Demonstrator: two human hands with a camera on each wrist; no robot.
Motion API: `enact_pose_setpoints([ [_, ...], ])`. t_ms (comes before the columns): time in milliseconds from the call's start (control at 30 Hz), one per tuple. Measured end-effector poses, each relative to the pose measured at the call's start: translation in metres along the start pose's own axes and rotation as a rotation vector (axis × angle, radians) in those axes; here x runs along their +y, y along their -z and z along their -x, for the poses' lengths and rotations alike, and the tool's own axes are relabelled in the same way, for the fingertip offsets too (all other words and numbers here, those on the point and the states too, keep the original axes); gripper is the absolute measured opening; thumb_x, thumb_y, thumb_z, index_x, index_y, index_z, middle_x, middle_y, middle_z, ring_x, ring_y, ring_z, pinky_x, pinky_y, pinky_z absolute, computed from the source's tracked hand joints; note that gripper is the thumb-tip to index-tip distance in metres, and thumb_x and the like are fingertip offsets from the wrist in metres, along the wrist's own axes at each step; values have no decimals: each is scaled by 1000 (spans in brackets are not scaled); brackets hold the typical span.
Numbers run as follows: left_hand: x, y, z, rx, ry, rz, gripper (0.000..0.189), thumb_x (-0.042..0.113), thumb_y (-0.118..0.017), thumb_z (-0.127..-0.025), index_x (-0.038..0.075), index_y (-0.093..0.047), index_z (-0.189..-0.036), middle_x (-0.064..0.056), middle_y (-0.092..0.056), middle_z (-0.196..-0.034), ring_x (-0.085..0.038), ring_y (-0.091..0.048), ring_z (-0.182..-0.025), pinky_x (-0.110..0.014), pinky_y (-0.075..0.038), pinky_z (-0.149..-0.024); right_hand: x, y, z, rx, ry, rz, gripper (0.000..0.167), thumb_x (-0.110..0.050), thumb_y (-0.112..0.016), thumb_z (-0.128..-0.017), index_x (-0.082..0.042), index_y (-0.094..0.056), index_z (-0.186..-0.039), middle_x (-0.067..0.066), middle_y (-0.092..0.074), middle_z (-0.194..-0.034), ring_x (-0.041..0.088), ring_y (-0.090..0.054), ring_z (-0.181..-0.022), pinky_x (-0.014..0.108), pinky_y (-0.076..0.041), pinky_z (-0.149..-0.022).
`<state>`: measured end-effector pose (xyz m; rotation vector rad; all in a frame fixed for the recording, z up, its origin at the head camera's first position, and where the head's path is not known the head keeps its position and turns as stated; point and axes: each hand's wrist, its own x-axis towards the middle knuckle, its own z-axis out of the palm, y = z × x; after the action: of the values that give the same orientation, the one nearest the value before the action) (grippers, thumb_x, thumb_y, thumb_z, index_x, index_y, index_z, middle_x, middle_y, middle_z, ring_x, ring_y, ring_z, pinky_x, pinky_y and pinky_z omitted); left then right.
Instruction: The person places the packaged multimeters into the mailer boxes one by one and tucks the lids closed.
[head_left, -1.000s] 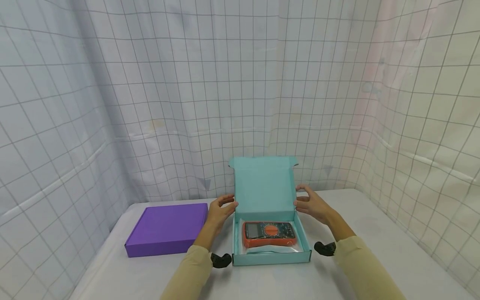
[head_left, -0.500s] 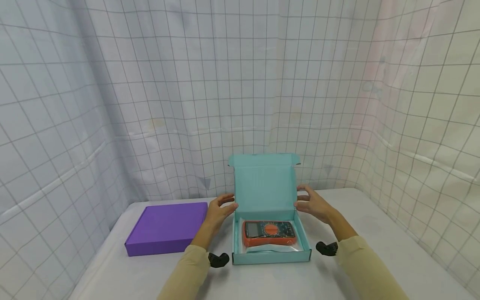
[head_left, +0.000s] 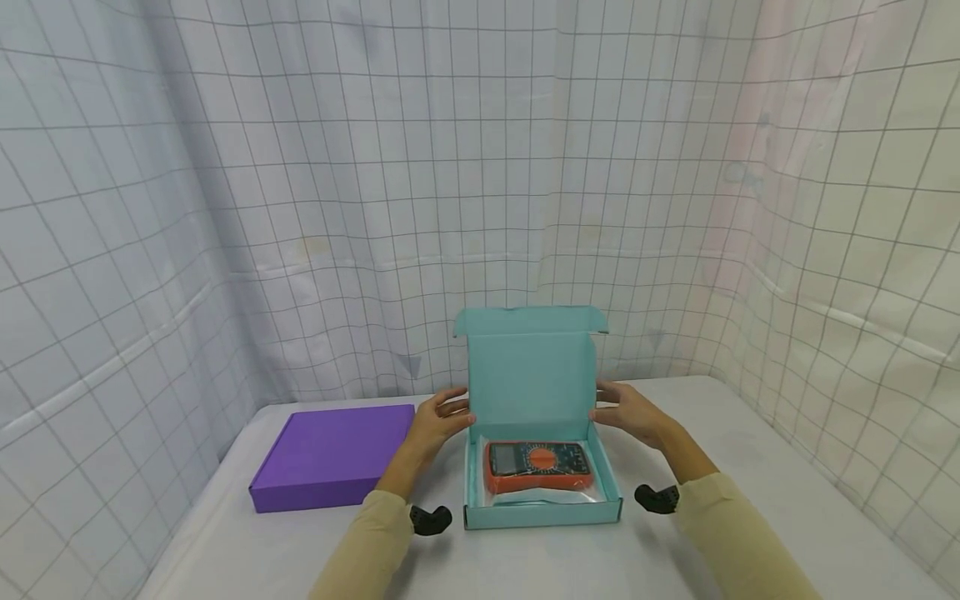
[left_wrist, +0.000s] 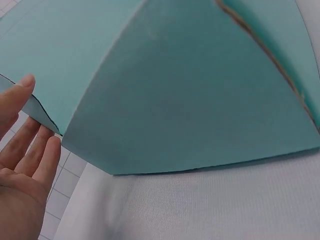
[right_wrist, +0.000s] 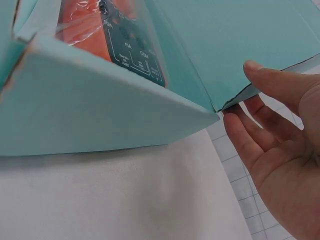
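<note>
A light teal cardboard box [head_left: 542,517] stands on the table with its lid [head_left: 531,379] raised at the back. Inside lies an orange and black multimeter [head_left: 540,467] in clear plastic, its dial facing up. My left hand [head_left: 432,427] holds the lid's left edge low down, near the hinge. In the left wrist view its thumb [left_wrist: 19,95] lies over the edge flap, with the fingers behind. On the opposite side my right hand [head_left: 633,414] pinches the lid's right edge. The right wrist view shows that thumb [right_wrist: 272,77] on the inner face and fingers underneath.
A closed purple box [head_left: 337,454] lies on the white-covered table [head_left: 540,567], left of the teal box. White grid-patterned curtains [head_left: 495,167] hang behind and at both sides. Dark wrist devices [head_left: 431,521] sit by the sleeves.
The lid's top flap and side tabs have spread wider and stand slightly higher. Both hands have slid a little lower along the lid edges, wrists shifting slightly outward. The multimeter stays put.
</note>
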<state>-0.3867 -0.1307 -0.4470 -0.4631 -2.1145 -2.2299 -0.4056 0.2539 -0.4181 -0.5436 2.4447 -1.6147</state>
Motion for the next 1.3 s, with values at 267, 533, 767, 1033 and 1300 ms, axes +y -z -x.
enact_pose_setpoints([
  [267,1,4,0,-25,1,-50,63,-4,-77,-89,-2,-52,-147,-25,-60,-137,-40,-58,-128,-48,-49,-104,0,0,0,5,12,25,81,-11,-75,-96,1,-28,-161,30,-38,-157,50,-37,-142,59,-45,-106],
  [533,0,6,3,-87,-10,-81,64,-6,-75,-90,-7,-47,-149,-27,-53,-145,-44,-49,-136,-47,-48,-105,2,-5,2,16,4,15,86,-10,-79,-92,-5,-29,-162,26,-40,-157,49,-43,-139,62,-44,-105],
  [767,-2,7,7,-110,-41,-136,62,-4,-76,-90,-8,-50,-146,-26,-51,-148,-43,-47,-138,-49,-46,-108,4,-7,4,17,18,6,91,-10,-81,-89,-5,-28,-163,27,-39,-157,50,-45,-137,63,-44,-105],
  [1033,4,8,10,-157,-82,-265,58,-2,-78,-90,-6,-53,-143,-25,-53,-145,-43,-49,-137,-48,-49,-105,8,-8,11,-9,76,39,84,-3,-80,-88,6,-33,-157,29,-40,-156,51,-45,-137,58,-46,-105],
  [1300,5,5,13,-183,-145,-413,56,-7,-80,-86,-2,-58,-136,-23,-58,-139,-45,-54,-130,-54,-51,-100,11,-11,21,-12,81,78,76,1,-81,-86,7,-42,-151,28,-45,-152,52,-43,-137,55,-47,-103],
])
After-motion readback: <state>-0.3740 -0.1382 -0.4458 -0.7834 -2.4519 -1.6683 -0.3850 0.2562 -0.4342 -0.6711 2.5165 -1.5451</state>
